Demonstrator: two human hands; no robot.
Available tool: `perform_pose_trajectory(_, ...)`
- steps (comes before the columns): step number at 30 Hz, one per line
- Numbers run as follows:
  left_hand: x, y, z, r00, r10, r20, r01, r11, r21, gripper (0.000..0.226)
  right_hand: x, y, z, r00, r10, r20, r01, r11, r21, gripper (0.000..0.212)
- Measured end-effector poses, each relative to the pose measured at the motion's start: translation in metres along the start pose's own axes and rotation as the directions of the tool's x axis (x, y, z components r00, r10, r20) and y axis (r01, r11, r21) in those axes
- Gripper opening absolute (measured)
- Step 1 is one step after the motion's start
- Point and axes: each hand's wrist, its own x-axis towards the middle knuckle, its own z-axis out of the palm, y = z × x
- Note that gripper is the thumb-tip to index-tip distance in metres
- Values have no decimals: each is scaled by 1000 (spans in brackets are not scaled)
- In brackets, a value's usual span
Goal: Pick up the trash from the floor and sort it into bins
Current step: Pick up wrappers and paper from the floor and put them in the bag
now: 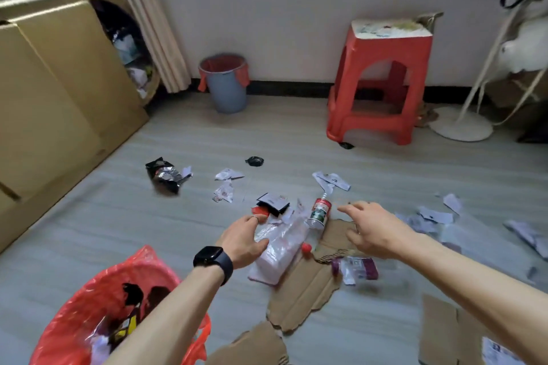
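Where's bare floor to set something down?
Bare: the floor strip between the cardboard boxes and the foil wrapper; also from the blue bin across to the red stool. Crowded: around the left hand and right hand, with the bottle, plastic bag, torn cardboard and paper scraps.

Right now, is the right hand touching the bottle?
Apart. The head view shows a clear gap between the outstretched right hand and the bottle.
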Motion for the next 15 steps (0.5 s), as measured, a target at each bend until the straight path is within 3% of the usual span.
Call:
perform_pose_trajectory(6, 63, 0, 82, 981, -78, 179, 74, 997, 26, 63, 17, 70, 69, 990, 113, 86, -120, 990, 79, 62)
perform_pose_trajectory(12, 102, -16, 150, 954, -212, 213, 169, 964, 204, 79, 33, 92, 153, 977, 108, 184, -127, 987, 95, 65)
perform_pose_trajectory(15, 116, -25, 178, 945, -270, 182, 207, 930, 303, 84, 46, 96, 183, 971, 127, 203, -134, 991, 23, 66)
